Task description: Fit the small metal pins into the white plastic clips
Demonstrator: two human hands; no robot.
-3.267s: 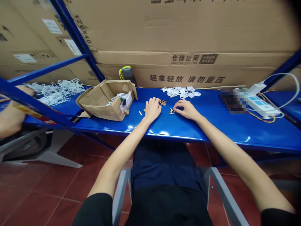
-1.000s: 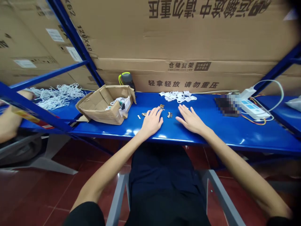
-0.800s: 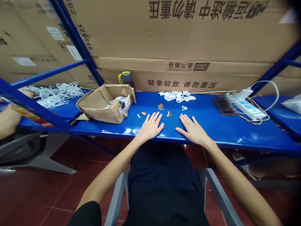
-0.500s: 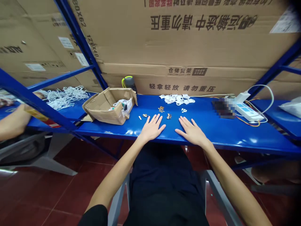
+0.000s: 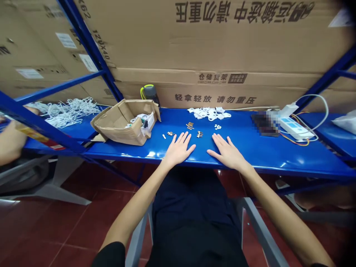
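Observation:
My left hand (image 5: 179, 149) lies flat and open on the blue shelf (image 5: 267, 154), fingers spread, holding nothing. My right hand (image 5: 226, 151) lies flat beside it, also open and empty. Just beyond my fingertips sit small brass metal pieces (image 5: 199, 134), a further brass cluster (image 5: 190, 125) and tiny parts (image 5: 167, 134) to the left. A few small white bits (image 5: 217, 127) lie beyond my right hand. A pile of white plastic parts (image 5: 209, 113) rests near the back of the shelf.
An open cardboard box (image 5: 126, 121) with white parts stands at the left, a dark bottle (image 5: 150, 94) behind it. White cords (image 5: 65, 110) are heaped further left. A white power strip (image 5: 294, 127) with cables lies at the right. Another person's arm (image 5: 9, 142) shows at the left edge.
Both hands left the brass pieces, opened and drew back to lie flat near the shelf's front edge. Since half a second ago only the view shifted slightly.

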